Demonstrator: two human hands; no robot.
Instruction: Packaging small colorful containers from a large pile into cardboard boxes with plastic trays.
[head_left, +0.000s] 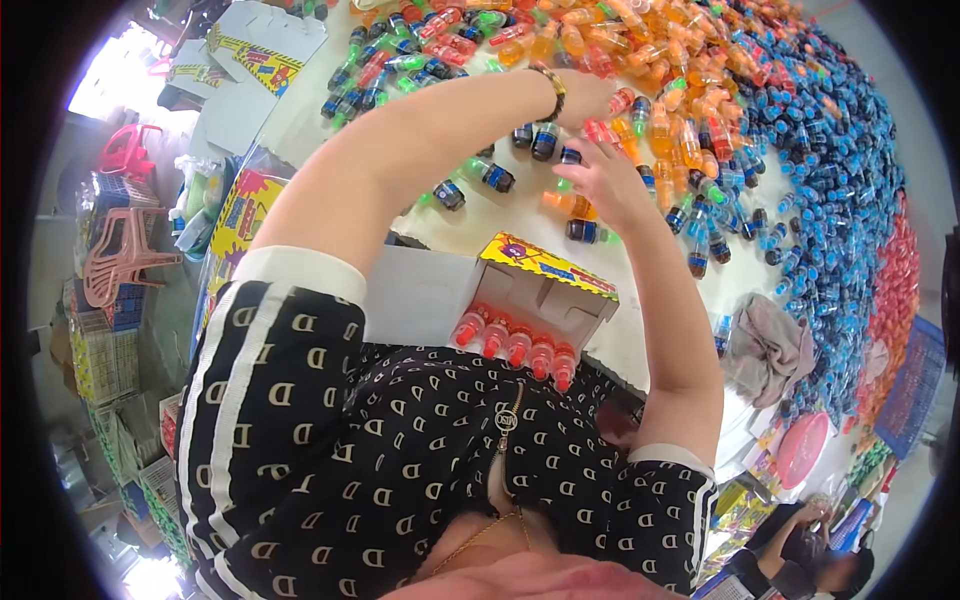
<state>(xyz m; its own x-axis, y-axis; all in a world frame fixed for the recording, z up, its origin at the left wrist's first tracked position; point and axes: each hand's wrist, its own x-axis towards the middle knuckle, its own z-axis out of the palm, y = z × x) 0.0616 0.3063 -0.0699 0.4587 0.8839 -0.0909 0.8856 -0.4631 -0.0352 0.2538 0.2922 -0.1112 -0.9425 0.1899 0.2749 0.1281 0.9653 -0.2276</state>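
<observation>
Picking looks underway: left hand [588, 98] and right hand [612, 188], close but apart, at red bottles [601, 131] on the table [515, 208] (firm grip? can't tell); next likely calls for carrying them cartonward, to that open carton [545, 267].

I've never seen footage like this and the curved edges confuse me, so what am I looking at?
There is no machine here: these are a person's own bare hands. The single picture comes from a wide camera worn on the head, looking down, so straight edges bend near the rim. The left hand and right hand reach in among small red bottles; whether either has a firm hold is hard to tell. Around them on the pale table lie orange bottles and dark bottles, with blue bottles heaped at the right. Close to the body, an open box holds a row of red-tipped bottles.
</observation>
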